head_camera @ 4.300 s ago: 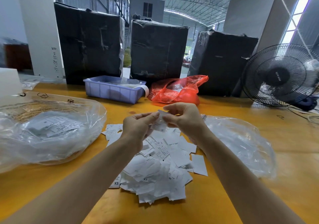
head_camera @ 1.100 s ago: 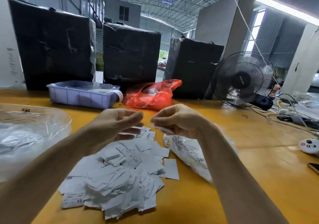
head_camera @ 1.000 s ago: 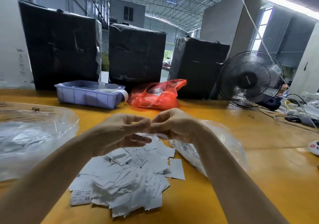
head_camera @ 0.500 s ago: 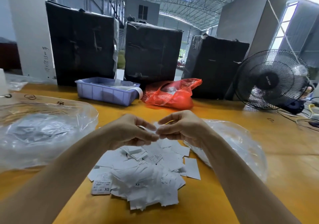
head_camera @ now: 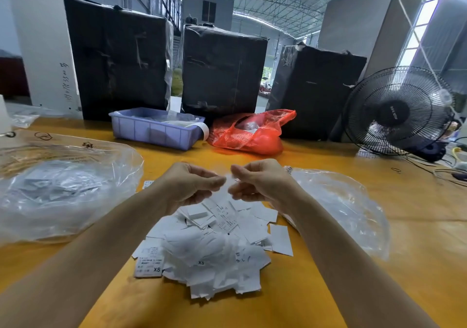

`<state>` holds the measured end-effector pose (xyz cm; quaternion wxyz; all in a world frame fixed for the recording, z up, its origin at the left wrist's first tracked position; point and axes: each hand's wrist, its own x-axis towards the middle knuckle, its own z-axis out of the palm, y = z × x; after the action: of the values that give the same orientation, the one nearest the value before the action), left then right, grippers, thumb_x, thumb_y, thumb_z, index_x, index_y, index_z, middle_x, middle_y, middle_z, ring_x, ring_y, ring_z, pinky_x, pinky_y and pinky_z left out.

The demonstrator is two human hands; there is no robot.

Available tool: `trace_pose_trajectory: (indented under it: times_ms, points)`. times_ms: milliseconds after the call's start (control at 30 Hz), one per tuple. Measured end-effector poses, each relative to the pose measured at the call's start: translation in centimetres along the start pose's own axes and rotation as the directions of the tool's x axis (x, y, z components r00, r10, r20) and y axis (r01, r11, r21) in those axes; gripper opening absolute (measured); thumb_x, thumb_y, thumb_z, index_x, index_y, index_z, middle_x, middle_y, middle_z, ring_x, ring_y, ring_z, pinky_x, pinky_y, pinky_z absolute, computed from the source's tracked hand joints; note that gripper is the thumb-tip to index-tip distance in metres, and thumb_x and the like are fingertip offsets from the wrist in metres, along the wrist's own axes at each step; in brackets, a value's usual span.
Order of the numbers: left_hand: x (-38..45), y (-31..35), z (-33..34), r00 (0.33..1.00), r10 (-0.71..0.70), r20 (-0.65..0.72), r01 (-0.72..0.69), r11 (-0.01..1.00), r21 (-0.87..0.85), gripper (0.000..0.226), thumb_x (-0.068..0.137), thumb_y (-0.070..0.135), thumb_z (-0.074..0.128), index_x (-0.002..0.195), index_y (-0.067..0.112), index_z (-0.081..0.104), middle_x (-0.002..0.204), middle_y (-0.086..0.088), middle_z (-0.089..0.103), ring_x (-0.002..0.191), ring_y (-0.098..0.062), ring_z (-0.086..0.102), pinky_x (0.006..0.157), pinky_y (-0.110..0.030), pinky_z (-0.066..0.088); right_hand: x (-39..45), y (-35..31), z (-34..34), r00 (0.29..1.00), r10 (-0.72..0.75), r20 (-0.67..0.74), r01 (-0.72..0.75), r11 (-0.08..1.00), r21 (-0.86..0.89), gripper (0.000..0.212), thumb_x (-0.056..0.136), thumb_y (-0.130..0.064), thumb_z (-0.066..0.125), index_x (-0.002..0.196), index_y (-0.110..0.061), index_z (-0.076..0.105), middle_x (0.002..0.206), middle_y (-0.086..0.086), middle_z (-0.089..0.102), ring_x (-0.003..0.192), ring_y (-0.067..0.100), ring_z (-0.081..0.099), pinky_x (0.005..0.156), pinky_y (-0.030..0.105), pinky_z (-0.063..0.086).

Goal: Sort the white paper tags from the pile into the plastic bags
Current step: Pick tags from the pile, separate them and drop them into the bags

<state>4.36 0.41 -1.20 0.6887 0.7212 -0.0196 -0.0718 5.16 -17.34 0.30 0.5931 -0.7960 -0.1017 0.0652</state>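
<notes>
Half a second ago the two hands met fingertip to fingertip over the pile; now the left hand [head_camera: 188,185] and right hand [head_camera: 255,182] have drawn a little apart, with a small blurred white tag [head_camera: 226,178] between their fingertips. Both grips are curled in a pinch, but the blur hides which hand really has the tag, so I cannot tell. My reading is that a tag is being separated or read for size before it goes to a bag.

The pile of paper tags [head_camera: 212,247] lies on the yellow tabletop [head_camera: 417,239] at 6 o'clock from the hands, some marked XS. The left plastic bag [head_camera: 63,191] sits at 9 o'clock, already holding tags; the right plastic bag [head_camera: 338,206] is at 3 o'clock, just beside the right forearm. Bare tabletop lies between the pile and the left bag. At 12 o'clock stand a blue bin [head_camera: 154,130] and a red bag [head_camera: 249,133], well apart from the hands; a fan [head_camera: 396,111] is at 2 o'clock.
</notes>
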Motion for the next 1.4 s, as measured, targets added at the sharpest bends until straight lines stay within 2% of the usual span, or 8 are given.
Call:
trace_pose_trajectory:
  times_ms: [100,167,433,667,800,967,1067,1400]
  points:
    - [0.4,-0.4,-0.3,0.996,0.002,-0.086,0.001,0.999,0.042,0.022,0.058,0.024,0.08,0.075,0.012,0.072,0.063,0.003,0.071,0.058,-0.007,0.063,0.053,-0.019,0.048,0.3,1.2,-0.5,0.997,0.02,-0.075,-0.064,0.764,-0.642,0.03,0.084,-0.03,0.069,0.081,0.0,0.067,0.07,0.011,0.07,0.057,0.018,0.067,0.056,0.027,0.057]
    - [0.4,-0.5,-0.5,0.995,-0.005,-0.103,0.009,0.999,0.04,0.017,0.06,0.019,0.081,0.072,0.01,0.072,0.058,0.004,0.069,0.064,-0.01,0.061,0.052,-0.017,0.047,0.2,2.1,-0.3,0.993,0.109,-0.037,-0.091,0.549,-0.831,0.038,0.078,-0.035,0.075,0.073,0.001,0.063,0.059,0.007,0.062,0.05,0.018,0.06,0.055,0.028,0.053]
    - [0.2,-0.3,-0.2,0.997,-0.025,-0.079,0.021,0.998,-0.053,0.03,0.042,0.019,0.082,0.064,0.011,0.065,0.05,0.004,0.062,0.05,-0.008,0.05,0.045,-0.016,0.045,0.3,2.5,0.0,0.977,0.21,-0.037,-0.139,0.495,-0.858,0.049,0.067,-0.028,0.085,0.059,-0.012,0.04,0.054,0.001,0.047,0.046,0.015,0.044,0.047,0.026,0.036]
    - [0.3,-0.2,0.1,0.999,-0.036,-0.036,0.028,0.979,-0.201,0.022,0.06,0.006,0.076,0.079,0.005,0.066,0.065,-0.009,0.072,0.048,-0.008,0.062,0.046,-0.016,0.05,0.3,2.8,0.0,0.982,0.172,-0.071,-0.154,0.532,-0.832,0.033,0.073,-0.018,0.081,0.098,-0.001,0.067,0.075,0.007,0.067,0.063,0.018,0.061,0.066,0.03,0.053]
    - [0.2,-0.1,0.3,0.998,-0.039,-0.047,0.027,0.972,-0.235,0.05,0.043,0.0,0.078,0.09,0.004,0.062,0.065,-0.01,0.071,0.053,-0.013,0.065,0.048,-0.017,0.052,0.4,2.4,0.2,0.989,0.111,-0.095,-0.138,0.499,-0.856,0.033,0.076,-0.024,0.078,0.096,0.0,0.069,0.087,0.012,0.072,0.069,0.021,0.062,0.065,0.03,0.05]
    - [0.2,0.2,0.3,0.996,-0.034,-0.087,0.005,0.95,-0.312,0.047,0.044,0.004,0.079,0.088,0.008,0.06,0.053,0.0,0.064,0.054,-0.009,0.051,0.051,-0.016,0.043,-0.3,-0.4,0.7,0.978,0.093,0.188,-0.001,0.897,-0.443,0.044,0.064,-0.03,0.084,0.101,-0.019,0.066,0.099,0.0,0.071,0.089,0.012,0.068,0.076,0.026,0.053]
    - [0.1,0.3,0.5,0.995,-0.046,-0.093,0.01,0.934,-0.357,0.048,0.043,0.009,0.079,0.087,0.012,0.06,0.065,-0.002,0.063,0.061,-0.011,0.05,0.056,-0.019,0.038,-0.8,-1.0,1.3,0.942,0.081,0.327,-0.034,0.989,-0.147,0.049,0.057,-0.04,0.079,0.099,-0.019,0.068,0.099,0.0,0.073,0.089,0.009,0.069,0.079,0.028,0.051]
    - [0.1,0.3,0.6,0.997,-0.018,-0.074,0.002,0.979,-0.203,0.032,0.073,0.002,0.074,0.101,0.013,0.062,0.077,-0.003,0.067,0.071,-0.014,0.059,0.067,-0.026,0.043,-0.1,-0.7,0.9,0.999,0.041,-0.006,-0.039,0.979,0.201,0.008,0.078,-0.006,0.072,0.082,-0.008,0.066,0.07,0.002,0.072,0.066,0.011,0.07,0.07,0.03,0.048]
